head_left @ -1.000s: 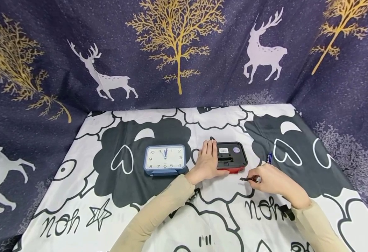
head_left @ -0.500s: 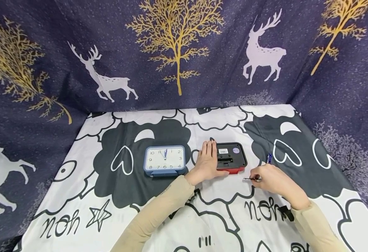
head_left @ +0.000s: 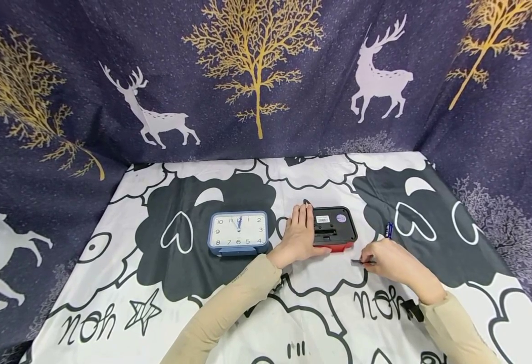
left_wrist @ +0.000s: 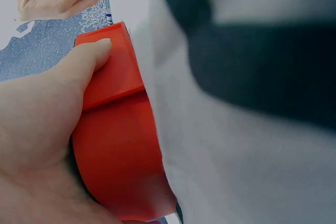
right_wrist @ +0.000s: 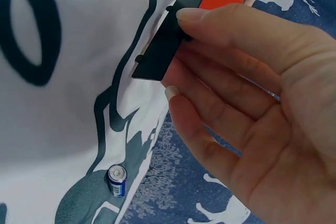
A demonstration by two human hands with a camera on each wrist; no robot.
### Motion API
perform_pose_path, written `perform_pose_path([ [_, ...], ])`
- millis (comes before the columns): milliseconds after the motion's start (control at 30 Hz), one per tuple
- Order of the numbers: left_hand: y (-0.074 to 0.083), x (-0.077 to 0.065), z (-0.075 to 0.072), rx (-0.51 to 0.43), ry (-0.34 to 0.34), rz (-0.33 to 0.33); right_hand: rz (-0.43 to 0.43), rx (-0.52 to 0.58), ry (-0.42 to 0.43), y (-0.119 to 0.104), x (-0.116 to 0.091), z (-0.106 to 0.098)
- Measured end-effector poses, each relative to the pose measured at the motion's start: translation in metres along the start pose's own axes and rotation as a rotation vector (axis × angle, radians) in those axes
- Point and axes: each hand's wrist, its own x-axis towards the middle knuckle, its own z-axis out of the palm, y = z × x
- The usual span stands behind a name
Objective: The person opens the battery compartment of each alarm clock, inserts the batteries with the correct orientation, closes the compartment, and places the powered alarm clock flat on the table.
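A red alarm clock (head_left: 339, 247) lies face down, its black back up with a long battery slot showing. My left hand (head_left: 300, 235) holds it at the left end, fingers laid across the back toward the far edge. The left thumb (left_wrist: 94, 56) presses on the red near side. To the right, my right hand (head_left: 391, 260) pinches a small black battery cover (right_wrist: 163, 45) between thumb and fingers, just off the clock's near right corner. Two small tabs stick out along one of the cover's long edges. Part of the clock's back is hidden under the left hand.
A blue alarm clock (head_left: 238, 230) stands face visible to the left of the left hand. A blue battery (head_left: 389, 230) lies on the cloth behind the right hand. The patterned tablecloth (head_left: 125, 273) meets a dark hanging curtain (head_left: 293, 131) at the back.
The right hand has turned the battery cover, so its angle differs, and shifted very slightly to the right. The left hand and both clocks have stayed in place.
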Motion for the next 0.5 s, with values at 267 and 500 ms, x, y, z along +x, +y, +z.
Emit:
perform_pose_path([
  [267, -0.0001, 0.0003, -0.0008, -0.002, -0.020, -0.006, -0.002, 0.003, -0.018, -0.0023, 0.0013, -0.0002],
  [500, -0.0008, -0.0002, -0.0006, -0.002, -0.015, -0.002, 0.026, 0.006, -0.045, -0.0050, 0.0039, 0.0027],
])
